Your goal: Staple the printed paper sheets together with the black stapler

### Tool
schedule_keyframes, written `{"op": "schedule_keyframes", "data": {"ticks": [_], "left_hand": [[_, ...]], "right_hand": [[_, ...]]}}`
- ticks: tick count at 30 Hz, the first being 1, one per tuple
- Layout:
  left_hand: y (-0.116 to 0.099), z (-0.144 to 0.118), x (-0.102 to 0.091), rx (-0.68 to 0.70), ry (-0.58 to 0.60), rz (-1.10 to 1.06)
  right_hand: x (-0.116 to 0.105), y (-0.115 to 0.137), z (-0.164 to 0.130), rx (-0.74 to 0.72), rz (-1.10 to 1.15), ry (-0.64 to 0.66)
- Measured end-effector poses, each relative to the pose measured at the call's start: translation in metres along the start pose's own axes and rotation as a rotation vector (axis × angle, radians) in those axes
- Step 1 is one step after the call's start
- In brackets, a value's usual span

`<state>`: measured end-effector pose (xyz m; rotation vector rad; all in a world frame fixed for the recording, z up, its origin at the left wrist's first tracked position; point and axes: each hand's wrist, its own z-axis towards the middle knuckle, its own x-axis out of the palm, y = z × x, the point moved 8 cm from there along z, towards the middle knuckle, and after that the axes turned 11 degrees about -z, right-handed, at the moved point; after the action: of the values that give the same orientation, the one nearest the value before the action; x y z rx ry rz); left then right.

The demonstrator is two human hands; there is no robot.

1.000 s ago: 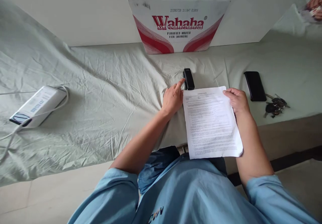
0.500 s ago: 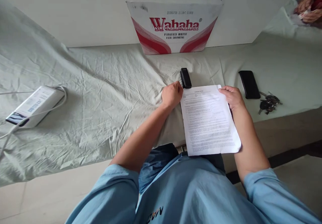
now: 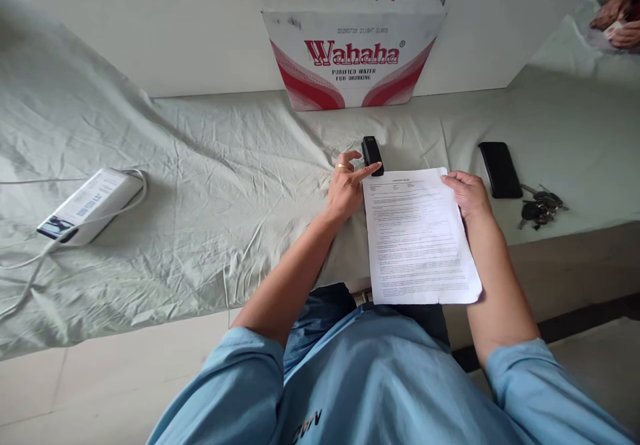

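Observation:
My right hand (image 3: 469, 195) pinches the top right corner of a printed sheet of paper (image 3: 417, 241), thumb on top. The sheet hangs over the table's near edge toward my lap. At its top left lies a black stapler (image 3: 373, 151) on the cloth. My left hand (image 3: 345, 185), with a ring on one finger, is beside the stapler. One digit stretches across the stapler's near end and seems to touch it, while another finger is bent away to the left. The fingers are apart and grip nothing. Whether the paper's edge is inside the stapler I cannot tell.
A Wahaha water carton (image 3: 355, 51) stands at the back between white panels. Right of the paper lie a black phone (image 3: 500, 169) and a bunch of keys (image 3: 543, 206). A white box with cables (image 3: 95, 205) is at left. Another person's hands (image 3: 617, 21) show far right.
My left hand has opened from a closed fist, with one digit now stretched over the stapler's near end. My right hand keeps its hold on the paper. The view has shifted slightly.

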<state>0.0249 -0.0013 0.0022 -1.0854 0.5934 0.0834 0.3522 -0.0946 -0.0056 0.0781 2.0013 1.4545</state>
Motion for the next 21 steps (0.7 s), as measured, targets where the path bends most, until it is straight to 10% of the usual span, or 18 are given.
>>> {"op": "schedule_keyframes", "data": {"ticks": [7,15,21], "left_hand": [[-0.006,-0.002,0.011,-0.101,0.075,0.055],[0.019,0.001,-0.013,-0.144,-0.117,-0.422],[0.010,-0.001,-0.010,-0.254,-0.025,-0.754]], "right_hand": [[0.002,0.007,-0.007,-0.060,0.029,-0.047],[-0.026,-0.012,-0.060,-0.059,0.031,-0.005],[-0.035,0.008,-0.042,-0.176,0.145,-0.159]]}}
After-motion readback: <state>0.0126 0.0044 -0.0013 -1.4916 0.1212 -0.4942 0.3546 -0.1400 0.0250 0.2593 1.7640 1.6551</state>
